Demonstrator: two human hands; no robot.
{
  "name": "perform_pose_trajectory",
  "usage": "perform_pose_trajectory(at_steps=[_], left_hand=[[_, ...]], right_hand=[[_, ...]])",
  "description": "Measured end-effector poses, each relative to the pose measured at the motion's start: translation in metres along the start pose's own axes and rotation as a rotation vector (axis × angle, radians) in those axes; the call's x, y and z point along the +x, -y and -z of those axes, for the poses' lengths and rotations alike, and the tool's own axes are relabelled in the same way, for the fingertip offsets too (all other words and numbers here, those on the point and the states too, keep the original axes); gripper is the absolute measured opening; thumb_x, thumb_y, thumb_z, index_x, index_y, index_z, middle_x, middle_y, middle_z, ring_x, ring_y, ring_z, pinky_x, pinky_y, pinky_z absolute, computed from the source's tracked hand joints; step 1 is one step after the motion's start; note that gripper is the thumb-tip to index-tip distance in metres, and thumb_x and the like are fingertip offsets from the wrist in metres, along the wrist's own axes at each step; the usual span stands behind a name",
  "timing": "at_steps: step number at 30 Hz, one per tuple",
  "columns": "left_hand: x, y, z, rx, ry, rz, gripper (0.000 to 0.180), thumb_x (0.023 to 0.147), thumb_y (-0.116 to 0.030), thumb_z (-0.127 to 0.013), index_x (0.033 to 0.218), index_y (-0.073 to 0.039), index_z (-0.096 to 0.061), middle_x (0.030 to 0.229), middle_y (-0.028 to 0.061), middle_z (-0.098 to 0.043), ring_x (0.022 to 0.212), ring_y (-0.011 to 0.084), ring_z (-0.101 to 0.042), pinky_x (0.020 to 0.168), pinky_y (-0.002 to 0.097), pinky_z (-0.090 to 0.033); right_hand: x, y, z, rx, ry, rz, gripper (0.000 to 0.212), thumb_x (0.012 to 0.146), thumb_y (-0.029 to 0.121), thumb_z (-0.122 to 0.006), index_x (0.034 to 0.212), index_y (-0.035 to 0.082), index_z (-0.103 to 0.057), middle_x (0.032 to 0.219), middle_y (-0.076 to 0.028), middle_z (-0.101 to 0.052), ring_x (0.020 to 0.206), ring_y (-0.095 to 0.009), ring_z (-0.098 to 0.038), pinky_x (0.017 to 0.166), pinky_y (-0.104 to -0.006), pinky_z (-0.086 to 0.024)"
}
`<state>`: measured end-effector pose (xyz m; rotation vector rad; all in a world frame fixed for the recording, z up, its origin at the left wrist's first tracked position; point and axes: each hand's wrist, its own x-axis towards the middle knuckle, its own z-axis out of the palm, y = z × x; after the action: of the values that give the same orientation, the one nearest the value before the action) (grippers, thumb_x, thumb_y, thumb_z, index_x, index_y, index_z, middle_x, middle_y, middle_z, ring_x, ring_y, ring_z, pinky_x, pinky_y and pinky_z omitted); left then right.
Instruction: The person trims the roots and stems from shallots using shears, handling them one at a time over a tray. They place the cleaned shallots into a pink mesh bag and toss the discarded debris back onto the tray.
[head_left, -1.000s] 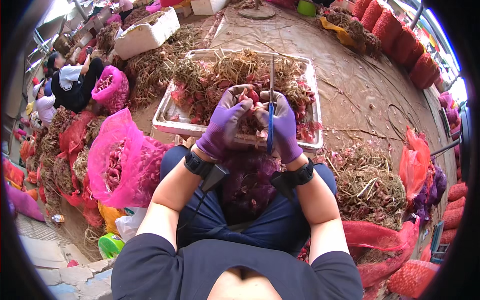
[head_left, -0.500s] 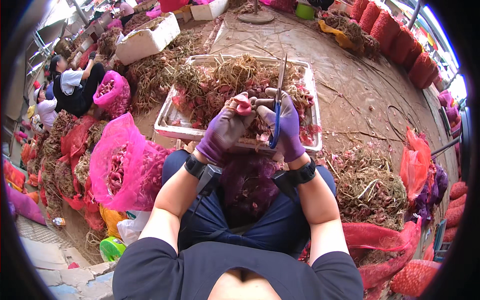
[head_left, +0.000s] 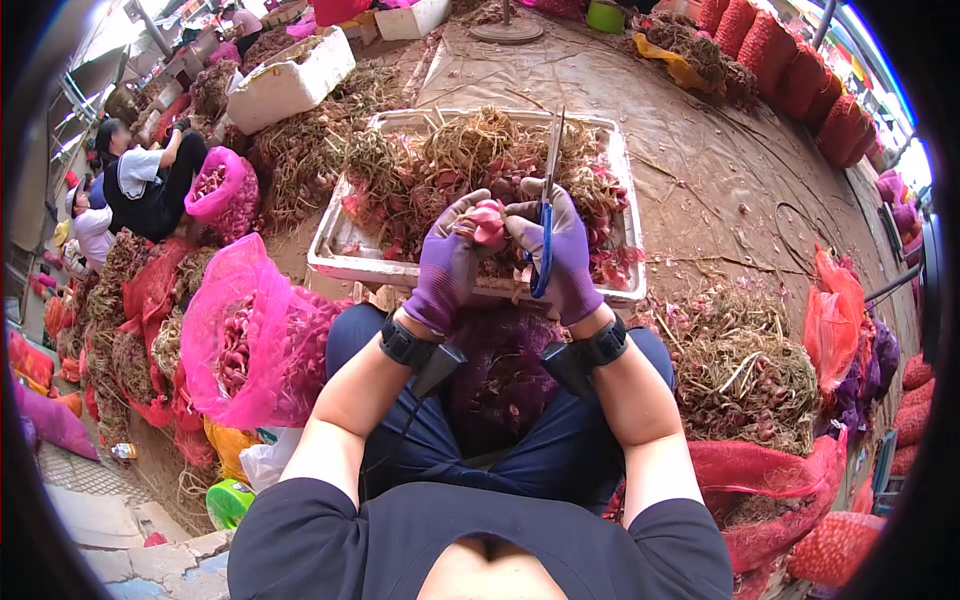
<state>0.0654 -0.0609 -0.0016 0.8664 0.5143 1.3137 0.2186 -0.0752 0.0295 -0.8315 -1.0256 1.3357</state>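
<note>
My left hand [head_left: 446,265], in a purple and grey work glove, is closed around a cluster of pink-red bulbs [head_left: 485,222] that look like shallots. A pair of scissors [head_left: 541,262] with blue handles sits in my gloved right hand [head_left: 570,255], blades pointing up and away from me. The fingertips of that hand touch the right side of the bulbs. Both hands hover over the near part of a white foam tray [head_left: 362,263]. Heaped in the tray are bulbs with dry, straw-like stems [head_left: 475,145]. Between my knees lies a dark purple mesh bag [head_left: 500,375], partly shadowed.
On my left stands an open pink mesh bag [head_left: 235,340] of bulbs. Dry-stemmed bulbs [head_left: 745,385] are piled at my right, beside a red mesh bag [head_left: 760,490]. Farther left, a seated person [head_left: 145,185] is near a white foam box [head_left: 290,85]. Full red sacks [head_left: 770,60] line the back right.
Both hands have drawn closer together, the left moving slightly right. The bulb cluster has turned and shows more fully, with my right fingertips now against it. The scissors have shifted slightly left.
</note>
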Motion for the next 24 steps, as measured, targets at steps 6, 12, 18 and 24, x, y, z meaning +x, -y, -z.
perform_pose_trajectory(at_steps=[6, 12, 18, 24], left_hand=[[-0.012, -0.01, -0.024, -0.407, -0.16, 0.122, 0.043, 0.104, -0.03, -0.037, 0.131, 0.002, -0.044, 0.114, 0.0138, -0.058, 0.102, 0.0234, -0.062, 0.093, 0.0382, -0.05], [0.005, -0.014, 0.018, -0.318, -0.142, 0.131, 0.034, 0.101, -0.029, -0.044, 0.112, 0.001, -0.051, 0.089, 0.006, -0.06, 0.077, 0.0179, -0.06, 0.08, 0.0347, -0.053], [0.018, -0.045, -0.005, -0.729, -0.359, 0.125, 0.039, 0.099, -0.025, -0.04, 0.063, -0.01, -0.041, 0.071, 0.0066, -0.054, 0.07, 0.025, -0.059, 0.096, 0.0581, -0.047], [0.027, -0.045, 0.023, -0.64, -0.275, 0.091, 0.032, 0.097, -0.023, -0.035, 0.103, 0.002, -0.054, 0.113, 0.0216, -0.06, 0.116, 0.0408, -0.055, 0.107, 0.0546, -0.038]], right_hand=[[-0.004, -0.008, -0.006, -0.214, -0.001, 0.198, 0.047, 0.084, 0.001, -0.064, 0.127, -0.001, -0.045, 0.094, -0.005, -0.063, 0.089, -0.01, -0.059, 0.081, -0.0253, -0.05], [-0.011, 0.004, -0.03, -0.304, 0.127, 0.265, 0.048, 0.079, 0.014, -0.074, 0.119, 0.002, -0.051, 0.094, -0.006, -0.065, 0.084, -0.014, -0.063, 0.077, -0.0288, -0.051], [-0.003, -0.004, -0.008, -1.128, -0.013, 0.607, 0.065, 0.066, 0.047, -0.082, 0.103, 0.004, -0.052, 0.079, -0.013, -0.058, 0.078, -0.035, -0.058, 0.068, -0.0443, -0.046], [-0.013, -0.016, -0.021, -1.156, 0.107, 0.483, 0.063, 0.067, 0.052, -0.079, 0.098, 0.005, -0.051, 0.082, -0.016, -0.059, 0.083, -0.037, -0.059, 0.07, -0.0469, -0.046]])
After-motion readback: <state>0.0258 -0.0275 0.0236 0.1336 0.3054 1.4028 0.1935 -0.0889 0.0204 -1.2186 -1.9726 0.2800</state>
